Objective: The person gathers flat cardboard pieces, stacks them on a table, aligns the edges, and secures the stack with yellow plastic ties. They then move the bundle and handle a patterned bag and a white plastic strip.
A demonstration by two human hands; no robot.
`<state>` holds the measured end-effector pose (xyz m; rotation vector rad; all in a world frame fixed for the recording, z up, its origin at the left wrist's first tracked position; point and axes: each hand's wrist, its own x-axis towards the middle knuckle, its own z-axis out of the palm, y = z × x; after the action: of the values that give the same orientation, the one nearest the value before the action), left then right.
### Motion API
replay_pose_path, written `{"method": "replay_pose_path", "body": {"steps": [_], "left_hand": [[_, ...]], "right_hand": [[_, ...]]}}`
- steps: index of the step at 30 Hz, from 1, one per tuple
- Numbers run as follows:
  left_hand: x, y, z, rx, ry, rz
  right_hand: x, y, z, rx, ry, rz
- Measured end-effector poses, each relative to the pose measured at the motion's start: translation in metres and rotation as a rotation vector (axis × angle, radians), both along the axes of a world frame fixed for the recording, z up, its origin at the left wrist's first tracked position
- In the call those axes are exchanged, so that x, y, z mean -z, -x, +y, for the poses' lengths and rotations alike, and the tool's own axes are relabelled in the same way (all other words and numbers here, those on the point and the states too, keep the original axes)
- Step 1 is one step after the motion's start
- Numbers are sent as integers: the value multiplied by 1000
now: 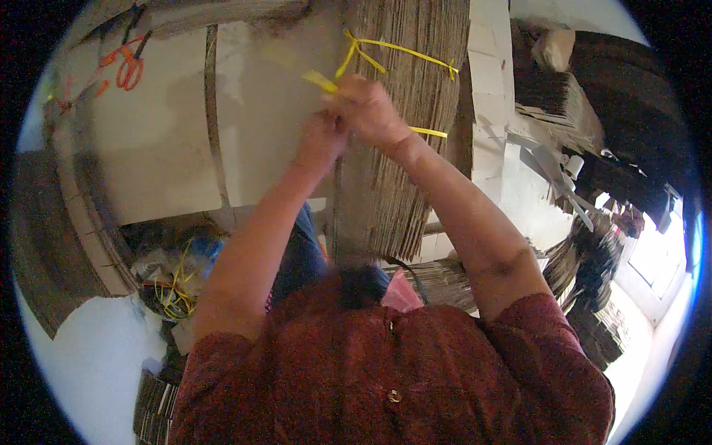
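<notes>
A tall bundle of brown cardboard sheets (pixel 397 196) stands on edge in front of me. One yellow strap (pixel 404 49) crosses its far end, knotted, with loose tails. A second yellow strap (pixel 430 132) runs over the bundle nearer to me and passes behind my right wrist. My right hand (pixel 368 110) is closed at the bundle's left edge, with a yellow strap end (pixel 319 80) sticking out past its fingers. Touching it just below, my left hand (pixel 324 137) is also closed, pinching the strap; its fingertips are partly hidden and slightly blurred.
Orange-handled scissors (pixel 130 70) lie at the far left of a pale board surface (pixel 159 148). Below it sits a container with yellow strap scraps (pixel 174 289) and clear plastic. Cardboard stacks (pixel 567 111) stand along the right, near a bright window (pixel 656 256).
</notes>
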<state>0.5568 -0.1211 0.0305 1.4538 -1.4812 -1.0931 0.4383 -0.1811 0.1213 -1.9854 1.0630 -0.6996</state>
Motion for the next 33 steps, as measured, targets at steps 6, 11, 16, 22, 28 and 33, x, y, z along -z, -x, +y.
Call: {"method": "replay_pose_path", "body": {"steps": [6,11,16,22,28,33], "left_hand": [[-38,-9,2,-240,-330,260],[-36,-17,0,-286,-248,278],[-32,-27,-13,-472,-512,675],[-84,-27,1,-272,-244,199],[-75,-33,-15,-211,-115,326],[-75,-30,-10,-230,-92,372]], "right_hand": [[32,16,26,164,-358,53],[32,4,36,207,-216,82],[37,2,41,305,-130,123],[36,8,26,-18,52,209],[30,7,9,-140,-117,266],[26,12,7,-100,-238,232]]}}
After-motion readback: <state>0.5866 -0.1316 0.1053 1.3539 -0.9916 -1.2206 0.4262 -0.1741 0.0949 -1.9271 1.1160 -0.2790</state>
